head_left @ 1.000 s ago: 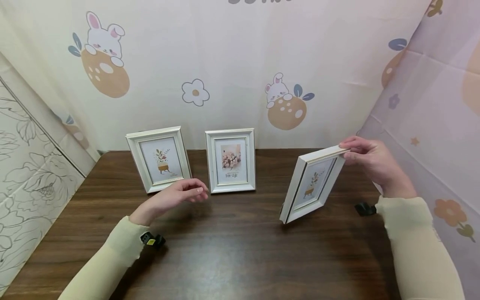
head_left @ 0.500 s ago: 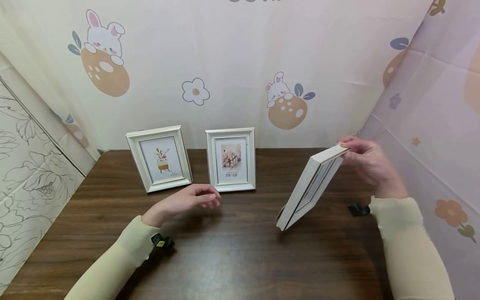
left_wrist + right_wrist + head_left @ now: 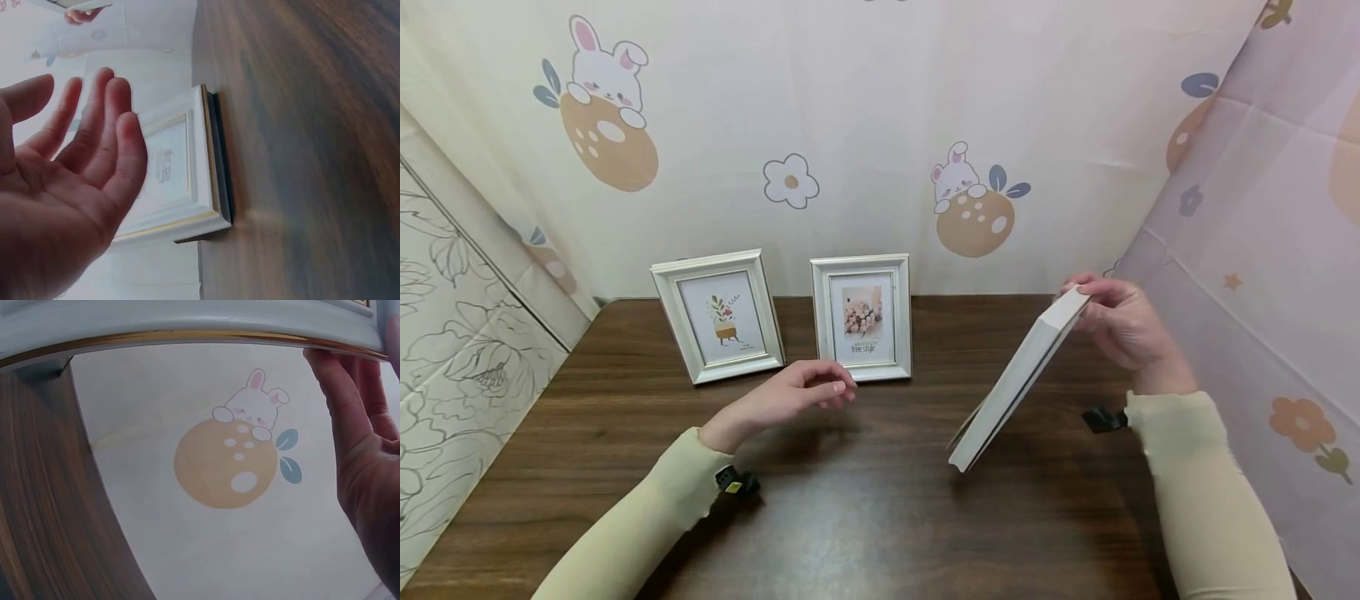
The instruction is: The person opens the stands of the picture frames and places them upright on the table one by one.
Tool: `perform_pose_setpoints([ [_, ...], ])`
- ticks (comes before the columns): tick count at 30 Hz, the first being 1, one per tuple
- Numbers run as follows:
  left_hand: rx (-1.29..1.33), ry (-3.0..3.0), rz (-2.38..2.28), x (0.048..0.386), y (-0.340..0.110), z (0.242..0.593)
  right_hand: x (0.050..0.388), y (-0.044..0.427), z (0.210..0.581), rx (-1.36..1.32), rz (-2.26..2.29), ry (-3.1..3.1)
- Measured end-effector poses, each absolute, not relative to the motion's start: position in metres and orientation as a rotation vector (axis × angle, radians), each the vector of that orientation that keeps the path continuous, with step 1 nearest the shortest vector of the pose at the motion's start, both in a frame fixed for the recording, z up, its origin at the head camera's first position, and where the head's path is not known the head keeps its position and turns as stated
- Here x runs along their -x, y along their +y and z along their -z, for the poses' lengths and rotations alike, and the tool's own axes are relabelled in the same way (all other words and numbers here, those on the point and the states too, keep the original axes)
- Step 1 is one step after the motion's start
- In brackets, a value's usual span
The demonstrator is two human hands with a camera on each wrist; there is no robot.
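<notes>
My right hand [image 3: 1116, 329] pinches a white picture frame [image 3: 1015, 383] by its top edge. That frame is tilted and seen nearly edge-on in the head view, its picture turned out of sight; its edge [image 3: 187, 340] crosses the top of the right wrist view. My left hand [image 3: 786, 396] hovers over the table with relaxed, slightly bent fingers and holds nothing. Just behind it stands a second white frame [image 3: 823, 333] with a pink flower picture, its lower left corner partly covered. Further left stands a third white frame [image 3: 673, 321] with a potted plant picture.
The dark wooden table [image 3: 880, 533] reaches back to a pale curtain [image 3: 865, 108] printed with bunnies and flowers. Another patterned cloth [image 3: 1285, 317] hangs along the right side, and one with line-drawn flowers [image 3: 467, 333] is on the left. A small black device [image 3: 737, 482] sits on the left wrist.
The frame in my right hand has turned from showing its plant picture to nearly edge-on, and the hand has shifted slightly left. My left hand has moved right, in front of the flower-picture frame.
</notes>
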State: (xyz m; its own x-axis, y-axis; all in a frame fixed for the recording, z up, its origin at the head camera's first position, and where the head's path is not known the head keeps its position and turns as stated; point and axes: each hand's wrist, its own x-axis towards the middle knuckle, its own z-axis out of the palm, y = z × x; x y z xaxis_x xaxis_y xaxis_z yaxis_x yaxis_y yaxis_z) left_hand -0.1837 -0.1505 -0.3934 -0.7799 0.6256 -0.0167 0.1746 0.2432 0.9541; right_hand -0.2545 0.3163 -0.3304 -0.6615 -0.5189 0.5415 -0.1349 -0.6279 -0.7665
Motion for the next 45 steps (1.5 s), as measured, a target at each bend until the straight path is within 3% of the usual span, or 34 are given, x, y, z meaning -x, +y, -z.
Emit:
perform_pose_setpoints([
  [33, -1.230, 1.987, -1.210, 0.152, -0.071, 0.369, 0.258, 0.286, 0.334, 1.273, 2.335, 0.992],
  [45, -1.181, 2.035, -1.357, 0.146, -0.049, 0.372, 0.259, 0.282, 0.334, 1.308, 2.295, 0.942],
])
